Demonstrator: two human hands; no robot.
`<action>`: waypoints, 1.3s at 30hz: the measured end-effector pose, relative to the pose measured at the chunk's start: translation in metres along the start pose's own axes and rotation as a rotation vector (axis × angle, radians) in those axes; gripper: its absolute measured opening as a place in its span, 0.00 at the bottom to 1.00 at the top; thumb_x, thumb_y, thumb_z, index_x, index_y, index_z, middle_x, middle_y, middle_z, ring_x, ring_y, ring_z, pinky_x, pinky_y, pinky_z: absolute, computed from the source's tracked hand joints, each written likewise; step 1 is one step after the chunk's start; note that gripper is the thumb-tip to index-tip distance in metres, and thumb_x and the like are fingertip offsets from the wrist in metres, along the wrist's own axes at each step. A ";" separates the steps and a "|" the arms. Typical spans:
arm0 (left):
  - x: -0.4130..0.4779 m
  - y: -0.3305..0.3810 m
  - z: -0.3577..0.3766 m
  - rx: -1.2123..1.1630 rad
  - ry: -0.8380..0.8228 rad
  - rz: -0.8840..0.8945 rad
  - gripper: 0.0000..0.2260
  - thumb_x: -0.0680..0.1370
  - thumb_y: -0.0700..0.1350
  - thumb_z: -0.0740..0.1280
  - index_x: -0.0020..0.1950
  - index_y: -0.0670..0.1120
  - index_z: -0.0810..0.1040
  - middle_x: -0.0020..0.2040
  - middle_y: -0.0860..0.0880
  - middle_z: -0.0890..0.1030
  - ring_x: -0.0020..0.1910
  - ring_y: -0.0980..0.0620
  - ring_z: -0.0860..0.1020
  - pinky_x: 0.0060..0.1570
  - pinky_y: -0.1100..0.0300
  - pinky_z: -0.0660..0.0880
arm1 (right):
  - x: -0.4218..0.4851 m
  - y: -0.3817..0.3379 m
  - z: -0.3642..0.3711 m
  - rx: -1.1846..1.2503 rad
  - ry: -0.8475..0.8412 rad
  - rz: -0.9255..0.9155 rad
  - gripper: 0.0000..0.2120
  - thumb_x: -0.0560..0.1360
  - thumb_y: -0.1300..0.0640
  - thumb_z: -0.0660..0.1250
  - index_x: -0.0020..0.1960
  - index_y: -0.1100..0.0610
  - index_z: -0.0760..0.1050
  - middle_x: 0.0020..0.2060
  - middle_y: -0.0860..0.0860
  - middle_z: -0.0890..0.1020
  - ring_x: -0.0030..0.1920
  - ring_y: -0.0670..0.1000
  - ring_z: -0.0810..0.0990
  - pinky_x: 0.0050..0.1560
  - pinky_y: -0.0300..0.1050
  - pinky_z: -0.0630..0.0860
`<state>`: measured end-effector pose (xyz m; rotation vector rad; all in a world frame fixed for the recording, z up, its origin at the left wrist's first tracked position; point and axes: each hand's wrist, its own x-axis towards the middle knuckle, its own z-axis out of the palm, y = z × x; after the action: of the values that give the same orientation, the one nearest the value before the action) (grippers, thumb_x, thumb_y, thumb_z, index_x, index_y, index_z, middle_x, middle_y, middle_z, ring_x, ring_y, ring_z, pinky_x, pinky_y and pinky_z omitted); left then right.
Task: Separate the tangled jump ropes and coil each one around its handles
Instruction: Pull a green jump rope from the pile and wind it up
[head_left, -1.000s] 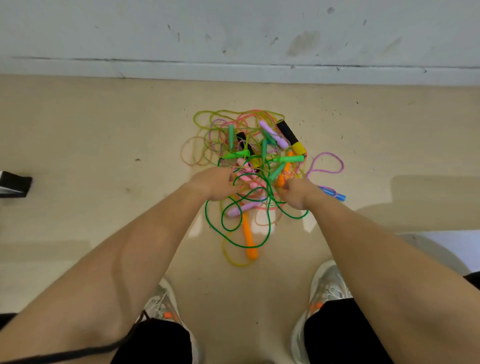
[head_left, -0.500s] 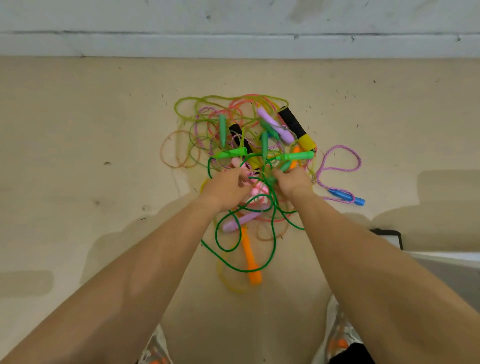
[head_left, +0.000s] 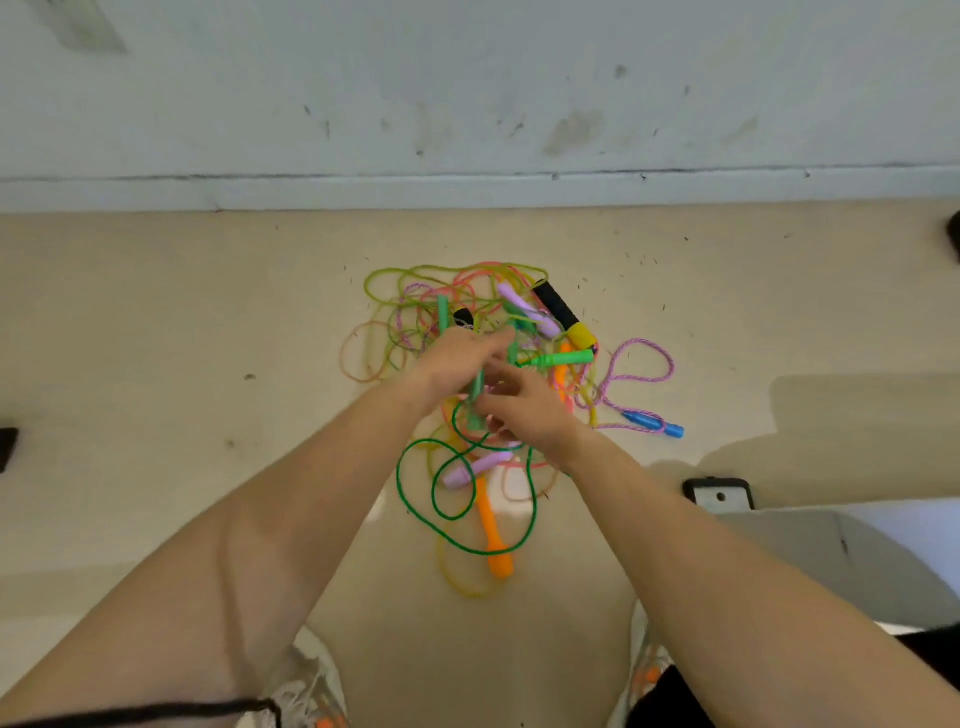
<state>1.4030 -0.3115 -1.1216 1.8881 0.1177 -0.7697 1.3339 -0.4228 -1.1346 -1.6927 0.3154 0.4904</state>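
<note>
Two hands at green handle, tangled ropes

Open floor flanks the rope tangle leftward; a black-cased object lies right.

Both grips have closed in on each other and nearly touch over the middle of the tangle. My left grip has pushed further out and to the right. It is blurred with motion, so I can't tell whether it holds anything. My right grip has shifted left to meet it. Between them a green handle now stands nearly upright, raised off the pile, with my right fingers pinching it. No handle stood there before.
</note>
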 end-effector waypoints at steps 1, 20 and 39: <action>-0.010 0.011 -0.005 -0.014 0.020 0.054 0.14 0.82 0.50 0.64 0.46 0.41 0.81 0.43 0.40 0.84 0.39 0.49 0.80 0.45 0.57 0.75 | -0.006 -0.012 0.001 -0.077 -0.034 -0.039 0.07 0.74 0.68 0.68 0.47 0.57 0.79 0.32 0.51 0.77 0.32 0.50 0.77 0.32 0.41 0.73; -0.206 0.112 -0.082 -0.334 0.018 0.403 0.16 0.84 0.46 0.59 0.42 0.43 0.80 0.27 0.53 0.57 0.24 0.55 0.57 0.26 0.62 0.61 | -0.107 -0.125 -0.058 -0.741 -0.266 -0.116 0.15 0.81 0.52 0.64 0.45 0.60 0.82 0.44 0.54 0.84 0.39 0.35 0.76 0.38 0.32 0.69; -0.171 0.077 -0.048 0.262 -0.083 0.412 0.14 0.84 0.51 0.59 0.51 0.45 0.81 0.46 0.41 0.85 0.27 0.58 0.69 0.30 0.64 0.66 | -0.094 -0.178 -0.055 0.592 -0.091 -0.228 0.10 0.84 0.60 0.56 0.52 0.60 0.76 0.33 0.50 0.83 0.28 0.46 0.81 0.33 0.40 0.81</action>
<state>1.3218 -0.2611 -0.9539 2.0295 -0.4321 -0.5972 1.3438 -0.4507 -0.9279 -1.1090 0.1740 0.2661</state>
